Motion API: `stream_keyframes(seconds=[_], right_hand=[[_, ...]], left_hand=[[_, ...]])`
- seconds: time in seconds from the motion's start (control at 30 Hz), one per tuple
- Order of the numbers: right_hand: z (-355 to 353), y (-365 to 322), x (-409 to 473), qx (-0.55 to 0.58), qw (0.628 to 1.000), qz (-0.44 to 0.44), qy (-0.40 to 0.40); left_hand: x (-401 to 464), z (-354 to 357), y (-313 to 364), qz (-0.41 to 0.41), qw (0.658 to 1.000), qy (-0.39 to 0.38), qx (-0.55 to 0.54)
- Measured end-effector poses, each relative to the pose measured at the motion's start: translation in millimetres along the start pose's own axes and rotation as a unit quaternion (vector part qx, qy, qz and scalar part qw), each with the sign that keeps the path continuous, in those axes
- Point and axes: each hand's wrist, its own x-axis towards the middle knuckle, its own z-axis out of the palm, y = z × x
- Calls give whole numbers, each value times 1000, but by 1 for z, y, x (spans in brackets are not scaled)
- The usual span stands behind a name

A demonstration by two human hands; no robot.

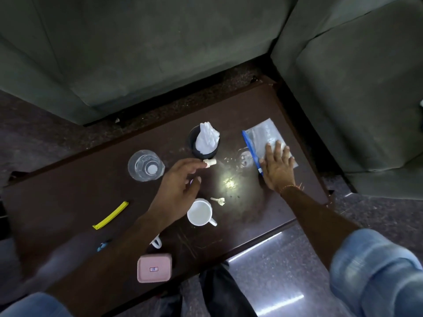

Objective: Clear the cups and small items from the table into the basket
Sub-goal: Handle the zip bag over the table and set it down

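White cup (199,212) sits near the desk (68,202) front edge. Just behind it, left hand (180,186), fingers wide, touches a small cork (210,162). Right hand (278,167) lies flat & open on a plastic bag (263,133), far right of cup.

glass (145,165) left of mug (199,212), on table (68,202)

Dark brown wooden table (68,202), on it a clear glass tumbler (145,165), black cup (204,143) stuffed with white tissue, white mug (200,213), small key (218,201), yellow clip (110,215), pink lidded box (154,268), blue-zippered plastic bag (263,136) at the right end.
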Motion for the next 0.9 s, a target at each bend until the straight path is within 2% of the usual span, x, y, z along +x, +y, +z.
stream_keyframes(seconds=[0.23, 0.47, 0.63, 0.9], right_hand=[[14, -5, 3, 28, 999, 26, 19], [-20, -23, -8, 95, 993, 25, 58], [-44, -52, -58, 202, 974, -27, 101], [-61, -76, -156, 308, 946, -29, 99]], left_hand=[[-21, -10, -29, -32, 999, 34, 20], [-39, -30, -14, -20, 999, 40, 25], [-57, -51, -4, -24, 998, 45, 31], [-111, -73, 11, -1, 998, 50, 41]])
